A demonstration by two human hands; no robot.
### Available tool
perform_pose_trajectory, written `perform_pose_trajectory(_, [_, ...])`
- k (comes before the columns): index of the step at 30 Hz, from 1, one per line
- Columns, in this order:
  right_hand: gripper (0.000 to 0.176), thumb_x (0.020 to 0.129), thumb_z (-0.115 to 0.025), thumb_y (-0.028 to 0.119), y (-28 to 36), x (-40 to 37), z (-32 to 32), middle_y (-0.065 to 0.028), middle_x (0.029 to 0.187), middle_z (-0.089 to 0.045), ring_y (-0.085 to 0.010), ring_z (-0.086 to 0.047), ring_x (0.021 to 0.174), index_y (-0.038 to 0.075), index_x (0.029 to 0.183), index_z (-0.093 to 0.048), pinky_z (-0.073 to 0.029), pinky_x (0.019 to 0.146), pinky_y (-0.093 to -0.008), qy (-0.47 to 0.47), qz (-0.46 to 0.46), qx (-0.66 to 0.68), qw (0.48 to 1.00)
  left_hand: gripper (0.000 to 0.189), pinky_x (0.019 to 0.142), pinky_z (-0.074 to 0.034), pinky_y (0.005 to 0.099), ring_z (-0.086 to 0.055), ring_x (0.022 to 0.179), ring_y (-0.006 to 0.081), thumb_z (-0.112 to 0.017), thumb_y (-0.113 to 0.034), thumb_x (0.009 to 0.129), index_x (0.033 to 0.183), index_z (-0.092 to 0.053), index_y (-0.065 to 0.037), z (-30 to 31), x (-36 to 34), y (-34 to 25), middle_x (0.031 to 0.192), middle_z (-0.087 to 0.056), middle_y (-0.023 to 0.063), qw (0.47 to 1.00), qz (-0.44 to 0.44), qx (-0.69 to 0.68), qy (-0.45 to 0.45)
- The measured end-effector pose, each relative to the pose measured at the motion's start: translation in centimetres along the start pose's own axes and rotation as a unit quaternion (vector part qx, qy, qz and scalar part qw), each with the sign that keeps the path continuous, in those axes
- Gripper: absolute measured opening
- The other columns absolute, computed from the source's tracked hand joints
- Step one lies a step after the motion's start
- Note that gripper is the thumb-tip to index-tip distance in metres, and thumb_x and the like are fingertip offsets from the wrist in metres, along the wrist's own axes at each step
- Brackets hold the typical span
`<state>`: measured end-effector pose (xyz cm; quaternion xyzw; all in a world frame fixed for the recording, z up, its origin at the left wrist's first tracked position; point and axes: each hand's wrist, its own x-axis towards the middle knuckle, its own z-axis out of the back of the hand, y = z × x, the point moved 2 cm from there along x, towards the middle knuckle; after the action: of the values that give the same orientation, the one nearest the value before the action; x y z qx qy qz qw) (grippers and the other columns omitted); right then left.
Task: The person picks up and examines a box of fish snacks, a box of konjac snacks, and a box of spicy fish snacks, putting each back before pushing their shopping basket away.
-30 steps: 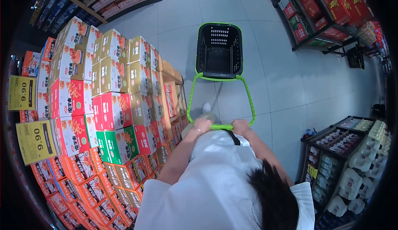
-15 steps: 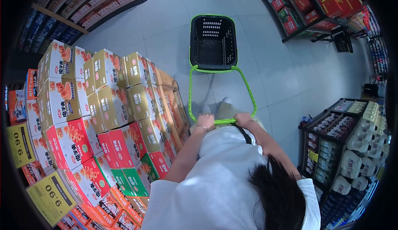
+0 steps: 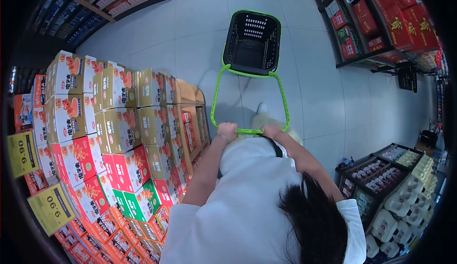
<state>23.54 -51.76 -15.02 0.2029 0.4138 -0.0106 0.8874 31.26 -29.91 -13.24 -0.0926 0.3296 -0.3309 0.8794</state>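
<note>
A black rolling shopping basket (image 3: 252, 43) with a green rim stands empty on the grey tile floor ahead of me. Its long green handle (image 3: 216, 97) loops back to my waist. My left hand (image 3: 227, 131) is closed on the left end of the handle's crossbar. My right hand (image 3: 272, 131) grips the right end of the same bar. A thin bracelet shows on my left wrist. My white shirt and dark hair fill the bottom of the view.
A tall stack of red, gold and green cartons (image 3: 119, 126) with yellow 9.90 price signs (image 3: 51, 208) stands close on my left. Shelves of red boxes (image 3: 385, 16) line the right. A low rack of bottles and jugs (image 3: 400, 188) sits at the lower right. Shelving (image 3: 114, 0) curves across the far left.
The basket has rolled forward along the aisle with both hands still on its handle. The carton stack has slid back along my left, and the view has swung slightly.
</note>
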Motion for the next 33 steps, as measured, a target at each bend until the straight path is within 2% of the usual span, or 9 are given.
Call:
perform_pose_trajectory(6, [0.025, 0.078, -0.061, 0.031, -5.4, -1.0, 8.2, -0.0189, 0.083, -0.069, -0.0374, -0.067, 0.083, 0.009, 0.081, -0.071, -0.053, 0.075, -0.0472, -0.074, 0.036, -0.013, 0.997, 0.016, 0.081, -0.048, 0.0436, -0.067, 0.085, 0.0303, -0.062, -0.015, 0.072, 0.088, -0.065, -0.011, 3.4, 6.7, -4.9, 0.082, -0.069, 0.0126, 0.999, 0.019, 0.027, -0.031])
perform_pose_trajectory(11, [0.019, 0.074, -0.065, 0.027, -8.9, -2.0, 10.2, -0.0178, 0.082, -0.069, -0.0361, -0.067, 0.083, 0.009, 0.079, -0.071, -0.053, 0.077, -0.0456, -0.076, 0.066, -0.053, 0.994, 0.015, 0.081, -0.048, 0.0447, -0.067, 0.086, 0.0306, -0.062, -0.015, 0.074, 0.088, -0.064, -0.012, 4.1, 8.7, -8.7, 0.084, -0.069, 0.0129, 0.998, 0.066, 0.010, -0.008])
perform_pose_trajectory(13, [0.021, 0.071, -0.068, 0.029, -10.2, -1.6, 10.0, -0.0178, 0.081, -0.068, -0.0363, -0.067, 0.082, 0.009, 0.076, -0.069, -0.053, 0.075, -0.0458, -0.101, 0.065, -0.035, 0.992, 0.017, 0.087, -0.046, 0.0428, -0.067, 0.094, 0.0255, -0.066, -0.019, 0.075, 0.091, -0.069, -0.013, 4.8, 9.0, -9.7, 0.093, -0.070, 0.0099, 0.996, 0.085, 0.012, 0.021])
perform_pose_trajectory(17, [0.024, 0.075, -0.065, 0.033, -10.2, -1.8, 11.7, -0.0180, 0.079, -0.068, -0.0361, -0.067, 0.080, 0.009, 0.076, -0.069, -0.052, 0.074, -0.0462, -0.077, 0.088, -0.024, 0.993, 0.020, 0.087, -0.045, 0.0417, -0.068, 0.090, 0.0254, -0.065, -0.020, 0.075, 0.093, -0.070, -0.014, 5.4, 9.4, -10.0, 0.090, -0.071, 0.0094, 0.995, 0.083, 0.033, 0.042])
perform_pose_trajectory(19, [0.025, 0.076, -0.062, 0.035, -10.3, -2.5, 12.6, -0.0172, 0.078, -0.068, -0.0359, -0.067, 0.080, 0.011, 0.076, -0.069, -0.052, 0.073, -0.0456, -0.144, 0.117, 0.003, 0.983, 0.018, 0.084, -0.047, 0.0429, -0.068, 0.089, 0.0270, -0.065, -0.019, 0.075, 0.092, -0.071, -0.014, 6.3, 9.6, -10.2, 0.088, -0.071, 0.0098, 0.996, 0.082, 0.028, 0.037])
perform_pose_trajectory(21, [0.025, 0.074, -0.061, 0.035, -9.7, -2.5, 13.8, -0.0158, 0.076, -0.067, -0.0360, -0.066, 0.078, 0.012, 0.074, -0.068, -0.052, 0.072, -0.0455, -0.126, 0.063, -0.032, 0.989, 0.018, 0.079, -0.050, 0.0443, -0.069, 0.088, 0.0285, -0.065, -0.019, 0.074, 0.091, -0.071, -0.013, 7.4, 9.7, -10.4, 0.088, -0.071, 0.0104, 0.996, 0.084, 0.009, 0.013])
perform_pose_trajectory(27, [0.023, 0.071, -0.065, 0.033, -6.7, -3.8, 18.3, -0.0145, 0.069, -0.065, -0.0370, -0.065, 0.071, 0.010, 0.069, -0.067, -0.052, 0.066, -0.0435, -0.157, 0.078, 0.004, 0.984, 0.017, 0.072, -0.053, 0.0445, -0.069, 0.085, 0.0299, -0.067, -0.016, 0.071, 0.088, -0.070, -0.011, 11.1, 9.3, -9.3, 0.086, -0.071, 0.0114, 0.997, 0.073, -0.030, -0.025])
perform_pose_trajectory(29, [0.022, 0.070, -0.068, 0.030, -6.2, -3.3, 18.8, -0.0142, 0.067, -0.064, -0.0370, -0.064, 0.068, 0.008, 0.068, -0.066, -0.051, 0.062, -0.0420, -0.224, 0.149, 0.052, 0.962, 0.018, 0.074, -0.052, 0.0428, -0.069, 0.082, 0.0296, -0.068, -0.017, 0.069, 0.086, -0.069, -0.012, 11.8, 10.1, -9.0, 0.082, -0.070, 0.0110, 0.997, 0.050, -0.019, -0.063])
perform_pose_trajectory(33, [0.021, 0.072, -0.070, 0.023, -4.2, -2.2, 21.3, -0.0145, 0.059, -0.059, -0.0307, -0.061, 0.056, 0.004, 0.067, -0.064, -0.048, 0.058, -0.0393, -0.134, 0.129, 0.059, 0.981, 0.015, 0.081, -0.049, 0.0398, -0.069, 0.076, 0.0262, -0.069, -0.018, 0.065, 0.079, -0.068, -0.011, 15.4, 8.4, -5.3, 0.076, -0.069, 0.0093, 0.991, -0.025, 0.003, -0.131])
